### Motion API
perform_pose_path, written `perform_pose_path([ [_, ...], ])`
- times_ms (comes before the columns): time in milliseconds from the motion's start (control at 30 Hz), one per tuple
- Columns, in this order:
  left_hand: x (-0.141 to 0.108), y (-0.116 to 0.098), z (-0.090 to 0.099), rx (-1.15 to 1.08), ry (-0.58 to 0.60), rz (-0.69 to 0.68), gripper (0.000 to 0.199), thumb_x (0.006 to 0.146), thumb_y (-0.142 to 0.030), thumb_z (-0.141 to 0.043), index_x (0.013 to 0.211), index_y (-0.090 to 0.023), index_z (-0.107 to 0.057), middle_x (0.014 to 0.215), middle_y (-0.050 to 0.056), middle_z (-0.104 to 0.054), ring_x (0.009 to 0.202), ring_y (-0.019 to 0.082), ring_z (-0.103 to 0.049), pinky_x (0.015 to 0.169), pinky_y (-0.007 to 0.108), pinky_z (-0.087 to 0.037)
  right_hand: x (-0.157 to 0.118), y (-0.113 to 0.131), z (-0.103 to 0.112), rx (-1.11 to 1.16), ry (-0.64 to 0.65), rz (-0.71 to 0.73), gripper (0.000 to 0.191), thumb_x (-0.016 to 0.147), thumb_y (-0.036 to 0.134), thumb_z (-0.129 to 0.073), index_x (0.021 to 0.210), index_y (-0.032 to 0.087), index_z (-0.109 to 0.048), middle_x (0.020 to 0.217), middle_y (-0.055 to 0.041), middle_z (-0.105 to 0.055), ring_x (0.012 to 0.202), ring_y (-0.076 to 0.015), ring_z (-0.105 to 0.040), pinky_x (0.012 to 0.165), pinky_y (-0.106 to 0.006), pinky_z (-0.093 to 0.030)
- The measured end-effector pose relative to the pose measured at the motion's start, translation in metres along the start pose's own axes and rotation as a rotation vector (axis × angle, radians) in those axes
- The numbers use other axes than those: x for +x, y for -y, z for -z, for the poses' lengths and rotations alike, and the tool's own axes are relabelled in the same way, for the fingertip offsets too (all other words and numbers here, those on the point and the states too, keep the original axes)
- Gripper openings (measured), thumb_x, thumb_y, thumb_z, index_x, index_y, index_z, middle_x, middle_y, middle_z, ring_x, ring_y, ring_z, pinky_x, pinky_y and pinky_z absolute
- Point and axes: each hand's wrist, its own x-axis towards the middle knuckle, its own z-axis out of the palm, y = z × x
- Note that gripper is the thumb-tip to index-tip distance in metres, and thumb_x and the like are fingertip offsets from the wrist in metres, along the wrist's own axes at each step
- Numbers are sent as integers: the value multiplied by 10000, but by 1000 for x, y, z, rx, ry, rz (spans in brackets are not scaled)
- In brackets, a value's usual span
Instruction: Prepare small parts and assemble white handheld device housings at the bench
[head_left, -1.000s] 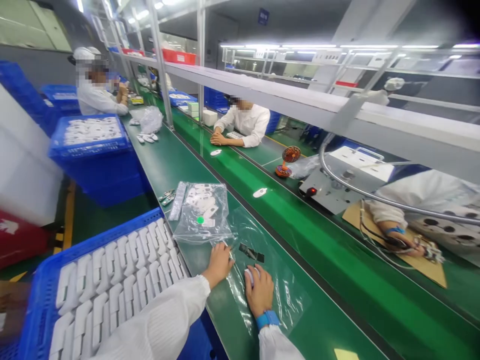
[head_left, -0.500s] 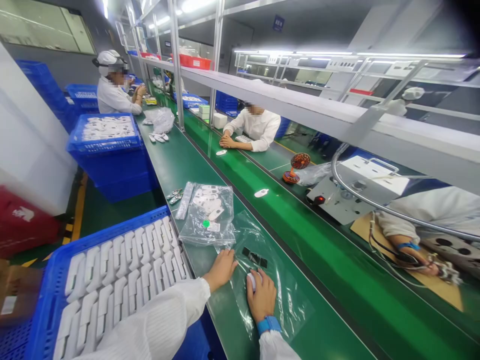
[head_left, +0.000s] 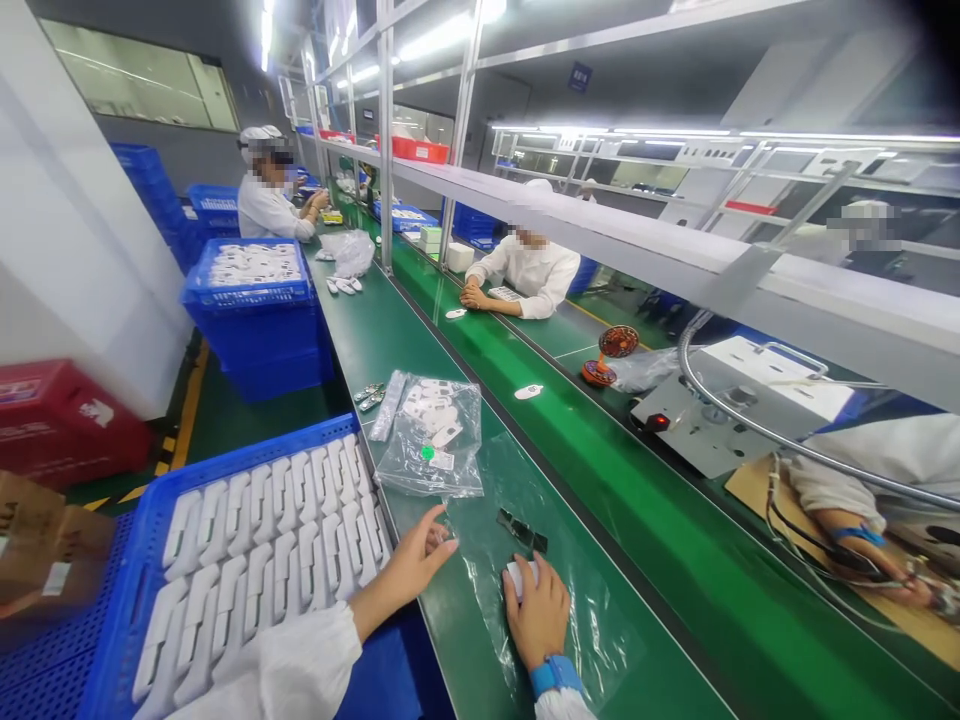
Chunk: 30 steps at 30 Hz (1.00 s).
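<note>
My left hand [head_left: 417, 556] is over the bench edge, fingers apart, beside a clear plastic sheet [head_left: 487, 620]. My right hand [head_left: 538, 606], with a blue wristband, has its fingers round a white rounded part [head_left: 519, 578] on that sheet. Small dark pieces [head_left: 523, 530] lie just beyond it. Farther up the bench, a clear bag [head_left: 429, 432] holds white pieces and carries a green dot. Left of the bench, a blue crate [head_left: 154, 500] holds rows of white casings [head_left: 259, 560].
A green conveyor [head_left: 600, 480] carries a white piece [head_left: 529, 392]. Across it sit a metal box [head_left: 697, 430] and an orange round container [head_left: 598, 373]. Two people [head_left: 536, 268] [head_left: 268, 205] sit farther up; another person's hand [head_left: 892, 575] is at right. Boxes [head_left: 45, 540] stand at left.
My left hand has drawn back from the plastic sheet toward the bench edge, and its fingers have spread. My right hand stays on the white part. The whole view has shifted slightly.
</note>
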Motion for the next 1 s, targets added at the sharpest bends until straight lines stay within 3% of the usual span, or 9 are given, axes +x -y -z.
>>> perform_pose_path([
  [100,-28,-9,21,5,-7,3,539,839,-332,-485,1334,-205,-312,1104,90,-605,940,187,-587,855,361,-472,-7,41,4,220,97,-77,719,609,717,-554,1044,149,-621,1276,-185,-451,1243,-374,-251,1032,-533,-92],
  [167,-41,-16,30,25,10,-19,561,836,-344,-485,1350,-232,-290,1178,89,-579,1041,208,-548,927,390,-423,-17,74,1,407,248,-149,613,681,645,-561,1076,178,-604,1198,-151,-534,1178,-312,-392,1019,-480,-219],
  [233,-48,-23,36,52,32,-56,565,837,-329,-483,1358,-243,-283,1217,88,-558,1119,222,-497,979,413,-370,-28,105,-6,610,435,-258,552,773,614,-474,1065,167,-612,1002,-138,-641,985,-275,-561,888,-457,-397],
  [333,-49,-31,42,90,60,-110,552,846,-272,-462,1366,-246,-277,1230,88,-543,1157,225,-455,1002,428,-335,-41,136,-19,894,599,-397,548,796,604,-454,1053,150,-620,901,-116,-679,870,-234,-618,791,-396,-470],
  [500,-42,-34,56,128,127,-195,592,847,-259,-480,1387,-274,-236,1208,74,-557,1127,225,-456,983,425,-354,-47,146,-30,1219,631,-568,480,744,587,-557,983,184,-656,912,-79,-690,886,-190,-622,821,-337,-459],
  [700,-40,-32,63,156,197,-315,583,831,-321,-525,1366,-314,-294,1192,47,-583,1118,208,-469,995,377,-355,-44,138,-36,1384,551,-697,392,678,445,-708,973,188,-671,957,-72,-694,829,-147,-630,773,-278,-479],
  [833,-8,-17,78,170,106,-295,633,723,-412,-646,1302,-320,-408,1291,35,-516,1196,238,-425,1036,387,-313,-40,129,-39,1391,435,-775,379,590,391,-784,898,190,-691,861,-51,-716,733,-134,-648,687,-235,-507],
  [1000,95,25,124,209,-295,35,390,853,-317,-512,1213,-175,-469,1284,105,-469,1165,273,-446,961,524,-347,-38,109,-35,1358,328,-871,386,521,381,-821,844,202,-705,757,-47,-725,605,-110,-652,589,-188,-514],
])
